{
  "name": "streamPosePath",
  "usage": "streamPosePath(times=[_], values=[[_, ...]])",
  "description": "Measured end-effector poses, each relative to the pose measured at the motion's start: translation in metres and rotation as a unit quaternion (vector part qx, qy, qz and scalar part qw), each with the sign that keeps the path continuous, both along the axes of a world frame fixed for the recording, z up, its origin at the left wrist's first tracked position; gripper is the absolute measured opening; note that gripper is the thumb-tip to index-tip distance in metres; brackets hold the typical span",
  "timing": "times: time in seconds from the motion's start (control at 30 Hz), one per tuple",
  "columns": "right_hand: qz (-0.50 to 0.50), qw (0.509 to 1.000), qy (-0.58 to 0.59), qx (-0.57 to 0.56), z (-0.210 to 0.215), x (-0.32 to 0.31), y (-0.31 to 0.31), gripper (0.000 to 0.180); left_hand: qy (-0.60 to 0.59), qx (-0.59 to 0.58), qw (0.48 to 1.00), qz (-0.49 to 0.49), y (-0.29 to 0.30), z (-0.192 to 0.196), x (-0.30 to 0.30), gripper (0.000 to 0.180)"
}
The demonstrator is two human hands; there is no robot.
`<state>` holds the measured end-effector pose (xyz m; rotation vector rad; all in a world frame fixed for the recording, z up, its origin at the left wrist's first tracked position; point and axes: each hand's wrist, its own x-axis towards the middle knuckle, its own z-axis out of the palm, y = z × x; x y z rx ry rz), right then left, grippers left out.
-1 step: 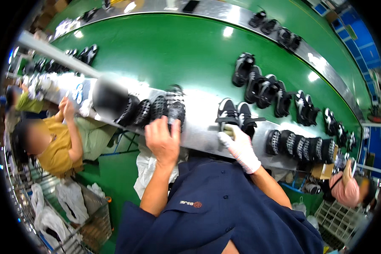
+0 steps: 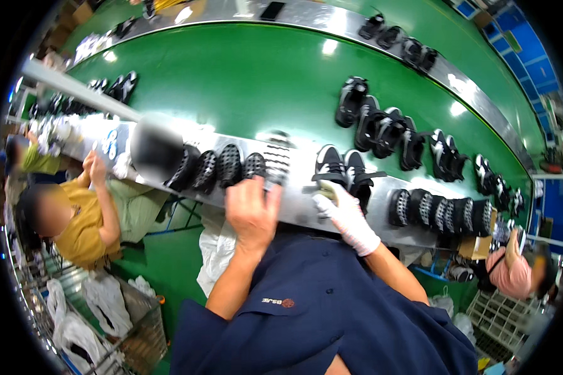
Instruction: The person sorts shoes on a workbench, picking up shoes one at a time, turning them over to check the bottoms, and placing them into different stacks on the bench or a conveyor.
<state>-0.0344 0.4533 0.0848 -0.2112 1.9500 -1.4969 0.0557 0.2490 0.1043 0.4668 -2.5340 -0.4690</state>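
At the metal bench (image 2: 306, 215), bare left hand (image 2: 251, 211) grip clamped on black sole (image 2: 275, 164), gloved right hand (image 2: 347, 219) grip unclear.

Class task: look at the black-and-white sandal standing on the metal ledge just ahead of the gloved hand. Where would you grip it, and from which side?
Probably the heel end of the black-and-white sandal, approached from the near side. That end faces the gloved right hand, while the toe points toward the green belt. A second sandal stands close on its right.

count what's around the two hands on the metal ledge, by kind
Bare left hand on a shoe sole: 1
Gloved right hand at the black and white shoes: 2
Black soles left of the hand on the metal ledge: 4
Total: 7 items
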Motion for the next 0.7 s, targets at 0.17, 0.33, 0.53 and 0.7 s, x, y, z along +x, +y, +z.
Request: streamPosePath(times=[0.17,0.33,0.53,0.7], values=[[-0.121,0.911,-0.338,-0.202,0.009,-0.002,0.035,0.029,0.055,0.262,0.939,-0.216,0.064,-0.007,-0.018,0.038],[0.013,0.981,-0.193,-0.011,0.008,0.009,0.076,0.047,-0.096,0.737,0.644,-0.178,0.085,-0.042,-0.066,0.03],[0.133,0.925,0.159,0.318,0.039,0.021,0.078,0.055,-0.108,0.692,0.713,-0.031,0.118,-0.091,-0.058,0.021],[0.158,0.903,0.153,0.37,0.017,0.013,0.095,0.045,-0.115,0.44,0.885,-0.105,0.115,-0.1,-0.061,0.023]])
